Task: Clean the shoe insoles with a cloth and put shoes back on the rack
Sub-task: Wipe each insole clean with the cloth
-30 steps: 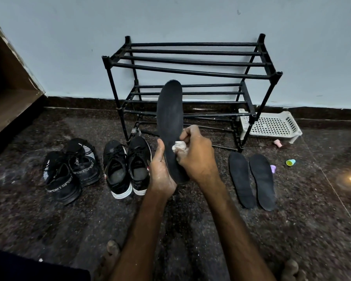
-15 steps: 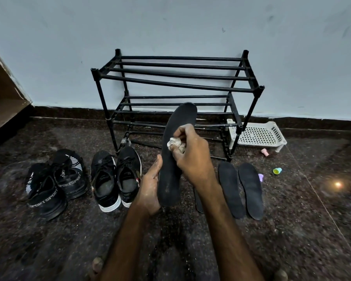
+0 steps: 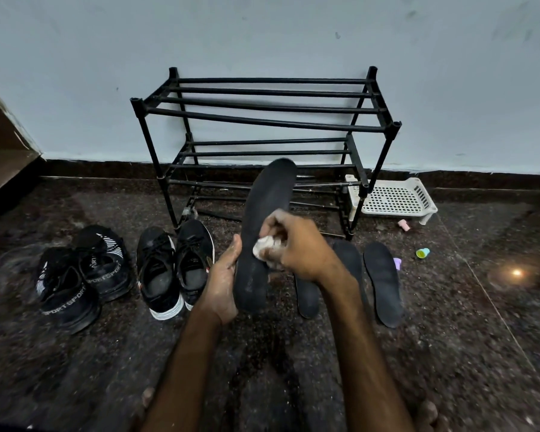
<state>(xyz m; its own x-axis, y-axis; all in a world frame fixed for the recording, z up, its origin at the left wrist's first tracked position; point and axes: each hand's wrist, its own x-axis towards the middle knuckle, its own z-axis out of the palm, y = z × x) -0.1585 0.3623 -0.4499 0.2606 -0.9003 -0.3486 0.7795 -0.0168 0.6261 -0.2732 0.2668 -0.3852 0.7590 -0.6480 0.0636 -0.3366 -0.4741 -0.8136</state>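
Since 0.5 s ago, right hand (image 3: 296, 244) dragged the crumpled white cloth (image 3: 264, 246) down to mid-sole. Left hand (image 3: 223, 283) grips the black foam insole (image 3: 264, 232) upright. Three insoles (image 3: 382, 282) lie on the floor; both black sneaker pairs (image 3: 175, 269) sit off the empty black metal rack (image 3: 262, 120). Judged midway.

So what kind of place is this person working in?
Probably a home entryway or hallway corner: a black shoe rack stands against a plain painted wall, with pairs of sneakers on a dark speckled stone floor.
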